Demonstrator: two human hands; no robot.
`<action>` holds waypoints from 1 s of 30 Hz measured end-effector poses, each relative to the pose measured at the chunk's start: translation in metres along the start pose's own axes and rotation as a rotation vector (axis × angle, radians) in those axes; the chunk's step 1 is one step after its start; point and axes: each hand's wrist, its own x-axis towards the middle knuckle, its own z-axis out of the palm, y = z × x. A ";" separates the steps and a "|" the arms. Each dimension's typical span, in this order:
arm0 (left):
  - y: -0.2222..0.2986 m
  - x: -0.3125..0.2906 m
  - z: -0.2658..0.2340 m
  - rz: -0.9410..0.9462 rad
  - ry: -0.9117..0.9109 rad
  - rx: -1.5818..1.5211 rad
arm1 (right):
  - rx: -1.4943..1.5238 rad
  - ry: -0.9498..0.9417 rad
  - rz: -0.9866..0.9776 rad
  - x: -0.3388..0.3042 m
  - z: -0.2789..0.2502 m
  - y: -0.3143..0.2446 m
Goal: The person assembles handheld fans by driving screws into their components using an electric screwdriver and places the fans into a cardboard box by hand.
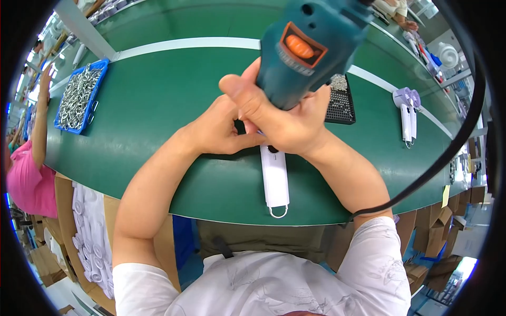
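Note:
My right hand (287,118) is closed round the lower body of a teal electric screwdriver (311,58) with an orange switch, held upright before me. Its tip is hidden behind my hands. Beneath lies a handheld fan, its white handle (275,181) pointing toward me with a small wire loop at the near end. My left hand (224,126) is curled at the far end of the fan, thumb and fingers closed against it. The fan's head is covered by my hands.
A blue tray (83,126) of metal loops stands at the left of the green table (142,100). A black tray (345,116) holds small screws behind my right hand. Two lilac-headed fans (407,113) lie at right. A black cable (448,152) arcs past my right arm. A person in pink (34,179) is at left.

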 end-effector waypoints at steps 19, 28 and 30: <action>0.003 0.000 -0.005 0.067 -0.071 0.140 | 0.189 -0.059 -0.241 0.016 -0.034 -0.035; 0.009 0.001 -0.005 -0.071 -0.093 0.055 | 0.013 0.454 -0.260 0.000 -0.133 -0.019; 0.005 0.003 -0.001 -0.042 -0.080 0.027 | 0.018 0.576 -0.269 -0.015 -0.139 -0.005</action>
